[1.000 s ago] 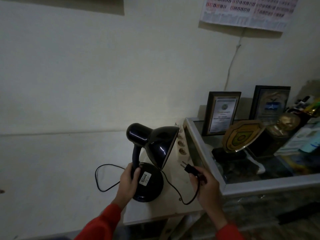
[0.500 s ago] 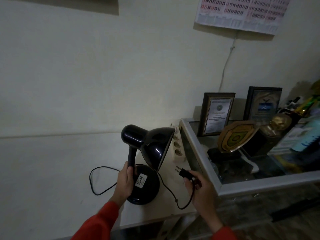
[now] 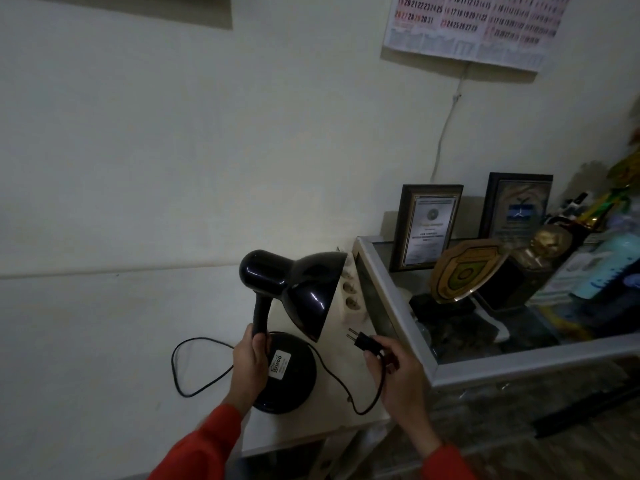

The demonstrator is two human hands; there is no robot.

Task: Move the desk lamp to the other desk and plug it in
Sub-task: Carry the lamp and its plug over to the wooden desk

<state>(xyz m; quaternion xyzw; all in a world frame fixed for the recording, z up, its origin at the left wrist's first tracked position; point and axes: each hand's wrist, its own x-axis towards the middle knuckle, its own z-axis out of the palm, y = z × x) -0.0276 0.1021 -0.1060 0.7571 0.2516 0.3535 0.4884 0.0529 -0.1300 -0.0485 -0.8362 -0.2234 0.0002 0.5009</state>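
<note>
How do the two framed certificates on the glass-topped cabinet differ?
The left framed certificate has a pale, mostly white sheet; the right framed certificate shows a darker, bluish design. The left one stands fully in view, while a gold shield plaque hides the right one's bottom. Both have dark frames and lean against the wall.

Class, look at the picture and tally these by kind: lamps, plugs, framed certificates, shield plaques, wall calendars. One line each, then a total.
Lamps: 1 (lamp)
Plugs: 1 (plug)
Framed certificates: 2 ()
Shield plaques: 1 (plaque)
Wall calendars: 1 (calendar)
Total: 6
</note>
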